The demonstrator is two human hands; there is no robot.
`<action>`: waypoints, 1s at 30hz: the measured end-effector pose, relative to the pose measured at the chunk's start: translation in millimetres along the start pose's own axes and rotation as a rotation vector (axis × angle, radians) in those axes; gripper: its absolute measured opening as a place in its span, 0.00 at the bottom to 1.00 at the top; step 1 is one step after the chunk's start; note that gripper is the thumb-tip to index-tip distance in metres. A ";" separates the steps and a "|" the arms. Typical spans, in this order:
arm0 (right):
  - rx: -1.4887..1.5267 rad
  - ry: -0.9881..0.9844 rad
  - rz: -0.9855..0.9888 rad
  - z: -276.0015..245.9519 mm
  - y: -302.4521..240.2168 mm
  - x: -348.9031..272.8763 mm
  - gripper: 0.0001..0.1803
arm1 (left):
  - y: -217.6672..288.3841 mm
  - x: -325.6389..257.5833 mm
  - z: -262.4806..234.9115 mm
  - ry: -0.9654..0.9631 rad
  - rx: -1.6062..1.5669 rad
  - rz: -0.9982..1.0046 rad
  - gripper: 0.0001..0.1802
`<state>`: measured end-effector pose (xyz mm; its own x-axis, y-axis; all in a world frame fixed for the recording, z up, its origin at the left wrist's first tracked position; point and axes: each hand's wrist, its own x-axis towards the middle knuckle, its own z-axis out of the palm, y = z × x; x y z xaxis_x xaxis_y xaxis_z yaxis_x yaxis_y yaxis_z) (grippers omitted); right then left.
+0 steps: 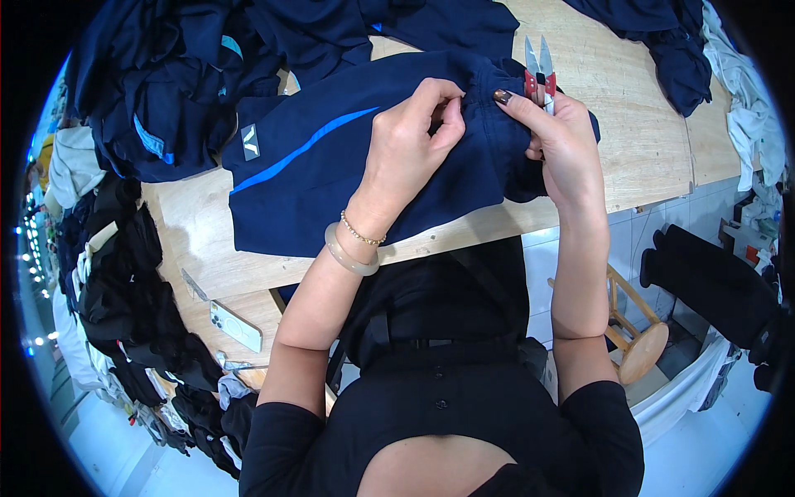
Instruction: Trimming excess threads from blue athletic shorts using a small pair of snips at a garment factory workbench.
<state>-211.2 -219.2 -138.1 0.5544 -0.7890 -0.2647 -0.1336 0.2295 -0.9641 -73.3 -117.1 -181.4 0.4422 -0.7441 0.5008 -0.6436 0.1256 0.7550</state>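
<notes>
We see the left hand pinching the navy garment on the worktop; beside it, the right hand grips red-handled snips.

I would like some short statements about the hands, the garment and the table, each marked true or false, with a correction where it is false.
1. The left hand pinches the dark navy garment with a bright blue stripe. True.
2. The right hand holds a pencil. False: it holds small thread snips with red handles, blades pointing up.
3. The garment lies on a light wooden table. True.
4. The left wrist is bare. False: it wears a pale bangle and a thin beaded bracelet.
5. A white phone lies on the table, to the person's left. True.
</notes>
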 end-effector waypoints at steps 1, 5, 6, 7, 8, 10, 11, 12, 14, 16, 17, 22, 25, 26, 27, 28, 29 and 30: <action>-0.001 0.001 -0.001 0.3 -0.9 -0.3 0.08 | 0.2 -0.6 0.7 0.006 -0.056 -0.029 0.07; 0.106 -0.037 0.027 -2.1 3.9 3.2 0.09 | 3.6 -0.9 -7.0 -0.126 -0.512 -0.439 0.11; 0.132 -0.047 0.032 -3.1 5.7 4.4 0.09 | 4.3 -1.5 -6.6 -0.126 -0.515 -0.438 0.11; 0.130 -0.047 0.031 -4.5 5.0 2.9 0.09 | 5.0 -2.1 -6.2 -0.118 -0.610 -0.520 0.11; 0.035 -0.050 0.018 -3.2 1.7 -0.4 0.09 | 5.0 -3.1 -6.3 -0.109 -0.703 -0.603 0.11; -0.062 -0.055 0.006 -1.9 1.8 -1.5 0.10 | 6.1 -3.6 -6.8 -0.088 -0.822 -0.639 0.11; -0.203 -0.021 -0.141 -2.6 3.9 -0.3 0.11 | 7.7 -2.9 -6.7 -0.068 -0.941 -0.672 0.11; -0.344 0.014 -0.289 -3.5 4.7 0.5 0.12 | 9.9 -3.0 -7.2 -0.067 -0.944 -0.671 0.11; -0.159 -0.014 -0.290 -9.0 -3.2 -4.3 0.14 | 14.4 -3.5 -9.4 -0.009 -1.019 -0.699 0.11; -0.198 -0.062 -0.469 -19.5 -9.4 2.3 0.11 | 17.6 -0.6 -11.6 -0.015 -1.007 -0.699 0.11; -0.219 -0.097 -0.535 -24.5 -13.3 5.8 0.11 | 18.7 0.1 -12.6 -0.026 -0.993 -0.702 0.11; -0.718 -0.384 -0.857 -42.9 -49.9 31.3 0.12 | 19.8 1.0 -16.2 -0.049 -0.958 -0.669 0.11; -0.863 -0.472 -0.977 -39.1 -69.3 46.9 0.11 | 18.8 2.1 -17.8 -0.074 -0.962 -0.686 0.12; -0.928 -0.547 -0.989 -39.6 -77.7 49.4 0.12 | 19.3 3.2 -17.3 -0.091 -0.976 -0.693 0.12; -0.934 -0.546 -0.989 -39.7 -86.5 46.3 0.12 | 20.0 4.3 -16.5 -0.092 -0.982 -0.690 0.12; -0.935 -0.558 -0.884 -40.0 -99.0 40.8 0.12 | 20.8 5.6 -15.3 -0.101 -0.975 -0.682 0.12; -0.916 -0.578 -0.786 -33.2 -104.3 36.9 0.12 | 20.6 4.5 -16.6 -0.102 -0.950 -0.679 0.12; -0.904 -0.584 -0.790 -28.1 -102.8 36.2 0.12 | 20.2 3.5 -18.2 -0.096 -0.938 -0.683 0.12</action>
<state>-200.5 -287.4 -49.2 0.9726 -0.1235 0.1970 0.0165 -0.8083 -0.5885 -73.4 -105.1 -156.7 0.4435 -0.8861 -0.1346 0.4427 0.0860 0.8925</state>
